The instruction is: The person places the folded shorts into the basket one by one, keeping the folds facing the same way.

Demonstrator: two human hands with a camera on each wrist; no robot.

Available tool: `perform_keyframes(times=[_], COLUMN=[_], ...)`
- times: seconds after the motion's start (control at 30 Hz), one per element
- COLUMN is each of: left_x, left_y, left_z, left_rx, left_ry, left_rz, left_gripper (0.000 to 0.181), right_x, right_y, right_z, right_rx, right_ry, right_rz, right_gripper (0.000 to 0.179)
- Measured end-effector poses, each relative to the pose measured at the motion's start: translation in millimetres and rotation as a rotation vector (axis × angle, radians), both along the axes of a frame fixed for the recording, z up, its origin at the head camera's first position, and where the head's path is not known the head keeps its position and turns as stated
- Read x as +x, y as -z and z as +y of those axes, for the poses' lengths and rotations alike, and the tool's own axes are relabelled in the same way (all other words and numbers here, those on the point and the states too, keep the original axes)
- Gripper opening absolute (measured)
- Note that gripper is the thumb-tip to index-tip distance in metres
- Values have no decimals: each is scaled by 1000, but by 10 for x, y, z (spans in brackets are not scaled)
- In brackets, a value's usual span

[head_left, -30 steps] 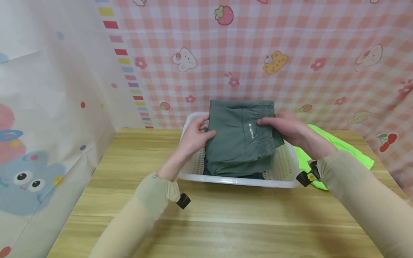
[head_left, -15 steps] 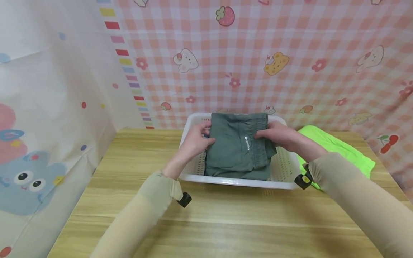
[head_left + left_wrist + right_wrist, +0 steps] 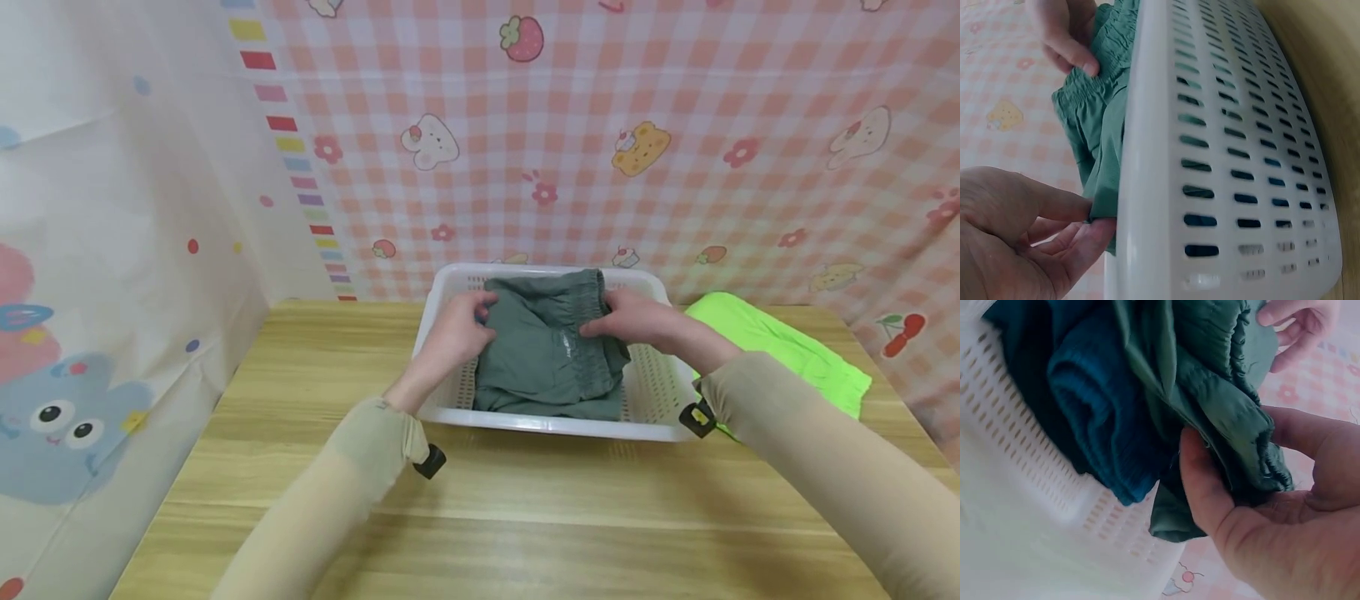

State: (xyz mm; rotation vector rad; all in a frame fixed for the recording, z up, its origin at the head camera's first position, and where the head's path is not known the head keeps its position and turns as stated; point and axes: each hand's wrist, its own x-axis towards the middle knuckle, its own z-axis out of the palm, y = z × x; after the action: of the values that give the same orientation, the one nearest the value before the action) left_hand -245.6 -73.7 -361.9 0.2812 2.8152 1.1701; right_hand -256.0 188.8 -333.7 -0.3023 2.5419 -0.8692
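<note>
Folded green shorts (image 3: pixel 532 350) with a gathered elastic waistband and small white lettering lie partly inside a white plastic basket (image 3: pixel 555 423). My left hand (image 3: pixel 453 333) pinches their left edge between thumb and fingers, near the basket's rim in the left wrist view. At the waistband on the opposite side, my right hand (image 3: pixel 637 318) grips the layers, with its thumb on top in the head view. Beneath the shorts, a dark blue garment (image 3: pixel 1097 406) with a gathered edge shows in the right wrist view. How far it extends is hidden.
A neon green garment (image 3: pixel 780 350) lies on the wooden table (image 3: pixel 480 517) to the right of the basket, partly behind my right forearm. A pink checked cloth (image 3: pixel 570 100) hangs directly behind the table, and a white printed one (image 3: pixel 127 208) hangs on the left.
Both hands have lowered the green shorts into the basket, toward me and slightly left. The waistband end has come down from above the far rim. Basket and neon garment have stayed put.
</note>
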Motion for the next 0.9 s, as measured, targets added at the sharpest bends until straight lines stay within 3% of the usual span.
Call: perform_keyframes(times=[0.2, 0.37, 0.5, 0.6, 0.7, 0.9], left_x=[-32, -26, -33, -29, -17, -14], left_y=[44, 52, 75, 86, 83, 93], left_z=[-37, -32, -25, -17, -7, -1], left_rx=[-72, -188, -261, -300, -360, -465], left_ry=[15, 65, 107, 138, 198, 297], left_rz=[3, -1, 16, 21, 15, -9], left_gripper=[53, 54, 57, 61, 66, 70], right_x=[-2, 34, 86, 112, 137, 168], right_y=[54, 79, 84, 95, 107, 154], right_z=[21, 20, 6, -22, -56, -93], right_rx=[138, 305, 359, 355, 356, 382], right_ry=[-26, -44, -78, -139, -192, -210], right_rz=[162, 273, 336, 359, 342, 300], right_gripper=[48, 43, 61, 74, 74, 74])
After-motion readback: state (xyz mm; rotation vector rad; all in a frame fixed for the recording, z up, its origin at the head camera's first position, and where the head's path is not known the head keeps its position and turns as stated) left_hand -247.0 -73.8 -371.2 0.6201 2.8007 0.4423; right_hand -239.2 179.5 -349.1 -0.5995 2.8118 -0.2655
